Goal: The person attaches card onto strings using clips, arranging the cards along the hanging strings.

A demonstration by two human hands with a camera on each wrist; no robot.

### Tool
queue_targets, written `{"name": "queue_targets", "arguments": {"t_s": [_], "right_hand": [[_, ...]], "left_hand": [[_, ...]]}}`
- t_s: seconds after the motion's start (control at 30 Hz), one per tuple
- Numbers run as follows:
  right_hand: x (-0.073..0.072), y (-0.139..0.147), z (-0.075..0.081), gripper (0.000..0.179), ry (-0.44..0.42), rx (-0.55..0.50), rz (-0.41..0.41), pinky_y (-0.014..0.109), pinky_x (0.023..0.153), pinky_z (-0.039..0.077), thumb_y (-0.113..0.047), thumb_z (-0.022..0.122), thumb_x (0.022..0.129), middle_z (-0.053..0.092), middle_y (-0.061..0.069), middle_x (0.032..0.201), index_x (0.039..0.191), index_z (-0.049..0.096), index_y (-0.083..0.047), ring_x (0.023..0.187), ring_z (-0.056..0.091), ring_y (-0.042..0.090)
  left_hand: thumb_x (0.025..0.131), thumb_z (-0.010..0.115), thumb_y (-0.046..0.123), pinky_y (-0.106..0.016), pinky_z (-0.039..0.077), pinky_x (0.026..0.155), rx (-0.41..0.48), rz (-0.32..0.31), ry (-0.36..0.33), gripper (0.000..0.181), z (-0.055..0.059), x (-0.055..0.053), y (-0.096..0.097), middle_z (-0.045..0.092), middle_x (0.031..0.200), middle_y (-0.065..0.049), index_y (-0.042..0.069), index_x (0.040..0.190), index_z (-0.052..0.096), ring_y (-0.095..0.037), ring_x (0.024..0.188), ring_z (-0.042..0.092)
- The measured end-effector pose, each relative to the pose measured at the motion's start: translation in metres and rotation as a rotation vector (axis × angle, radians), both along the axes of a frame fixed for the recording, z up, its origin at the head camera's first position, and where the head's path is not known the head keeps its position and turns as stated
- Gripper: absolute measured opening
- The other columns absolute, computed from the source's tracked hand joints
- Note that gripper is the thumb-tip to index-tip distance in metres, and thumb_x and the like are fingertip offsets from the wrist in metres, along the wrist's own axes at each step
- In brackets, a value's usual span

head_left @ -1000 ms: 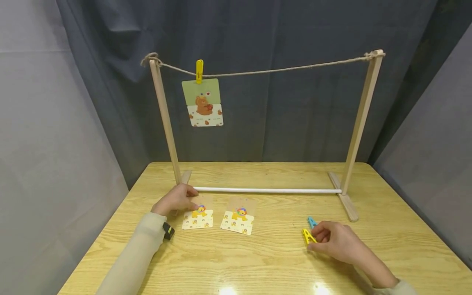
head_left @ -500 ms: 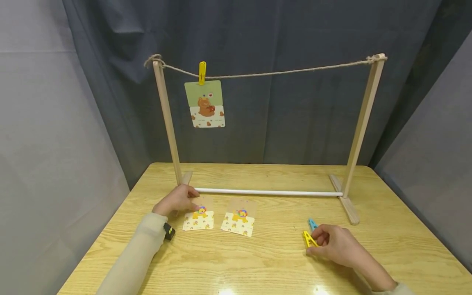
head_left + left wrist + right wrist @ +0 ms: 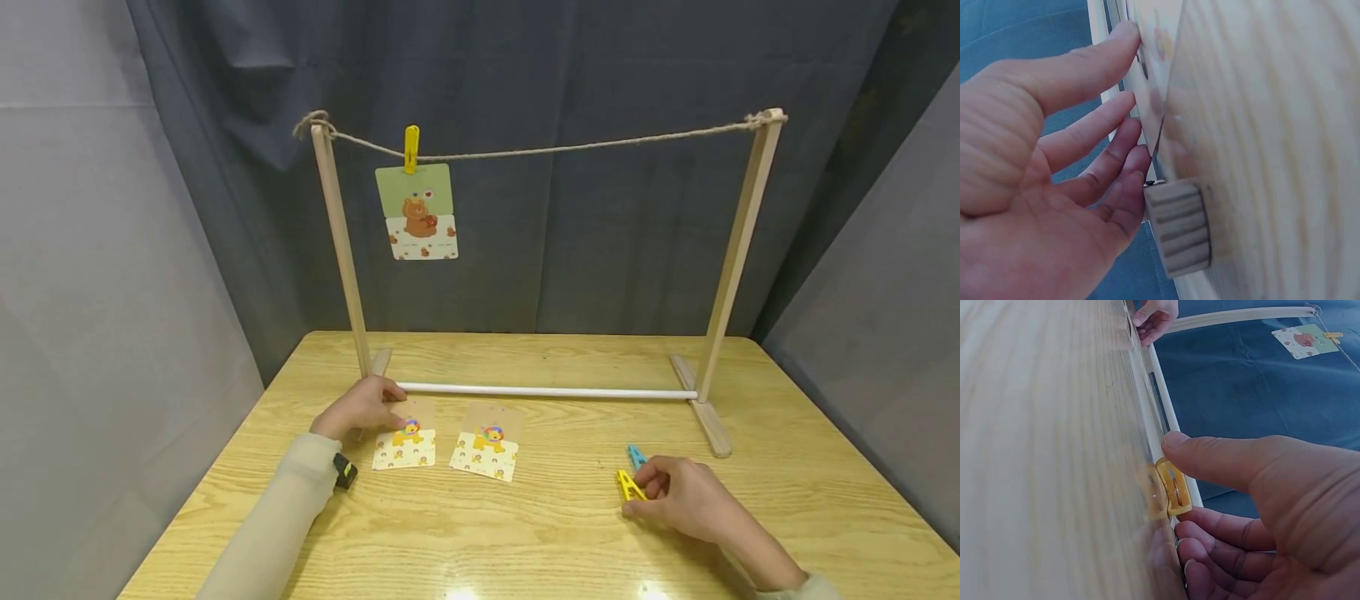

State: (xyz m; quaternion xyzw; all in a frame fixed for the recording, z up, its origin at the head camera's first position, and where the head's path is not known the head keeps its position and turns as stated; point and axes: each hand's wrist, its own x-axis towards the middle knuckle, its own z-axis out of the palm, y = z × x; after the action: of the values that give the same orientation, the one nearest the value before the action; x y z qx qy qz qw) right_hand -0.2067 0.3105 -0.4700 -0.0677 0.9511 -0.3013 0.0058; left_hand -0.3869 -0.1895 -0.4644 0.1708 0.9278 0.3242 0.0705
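My left hand (image 3: 362, 407) is at the left lion card (image 3: 405, 450) on the table, thumb on its face and fingers at its far edge. In the left wrist view this lion card (image 3: 1159, 56) runs between thumb and fingertips, its corner beside them. My right hand (image 3: 686, 497) pinches a yellow clothespin (image 3: 627, 485) by its handle end, thumb on one side, fingers on the other. Behind it lies a blue clothespin (image 3: 636, 456), partly covered by the fingers. A second lion card (image 3: 483, 454) lies flat to the right of the first.
A wooden frame (image 3: 738, 250) with a white crossbar (image 3: 540, 391) stands at the back. Along its top sags a twine line (image 3: 570, 149). On it a yellow clothespin (image 3: 411, 150) holds a bear card (image 3: 420, 225). Dark curtain (image 3: 622, 242) hangs behind.
The whole head view has shifted slightly since a second ago. Both hands, the cards and the clothespins keep their places.
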Motion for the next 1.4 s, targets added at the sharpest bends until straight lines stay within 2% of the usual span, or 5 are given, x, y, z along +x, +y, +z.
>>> {"name": "queue_targets", "arguments": {"t_s": [0.57,0.97,1.4], "right_hand": [[-0.0021,0.0004,0.0030,0.040,-0.011,0.015,0.000,0.023,0.058,0.046,-0.039,0.093,0.075,0.063,-0.004,0.082,0.096,0.072,-0.012,0.073,0.055,0.012],[-0.0022,0.0008,0.0009,0.037,-0.019,0.008,-0.011,0.023,0.058,0.047,-0.037,0.093,0.076,0.063,-0.003,0.082,0.095,0.073,-0.013,0.073,0.055,0.013],[-0.0008,0.0000,0.0020,0.037,-0.016,0.006,-0.006,0.023,0.057,0.046,-0.037,0.092,0.077,0.063,-0.003,0.081,0.096,0.072,-0.012,0.072,0.055,0.012]], "left_hand": [[0.083,0.089,0.018,-0.052,0.044,0.110,0.013,0.009,-0.041,0.048,-0.0006,0.0012,-0.0017,0.066,0.129,-0.014,0.003,0.124,0.070,-0.034,0.124,0.058],[0.083,0.090,0.017,-0.050,0.046,0.108,-0.006,0.006,-0.015,0.045,-0.0012,-0.0005,-0.0018,0.066,0.125,-0.011,0.006,0.121,0.071,-0.032,0.120,0.059],[0.085,0.087,0.011,-0.051,0.046,0.107,0.013,0.010,-0.028,0.043,0.0031,0.0005,-0.0011,0.066,0.125,-0.016,0.000,0.123,0.070,-0.035,0.120,0.059]]}}
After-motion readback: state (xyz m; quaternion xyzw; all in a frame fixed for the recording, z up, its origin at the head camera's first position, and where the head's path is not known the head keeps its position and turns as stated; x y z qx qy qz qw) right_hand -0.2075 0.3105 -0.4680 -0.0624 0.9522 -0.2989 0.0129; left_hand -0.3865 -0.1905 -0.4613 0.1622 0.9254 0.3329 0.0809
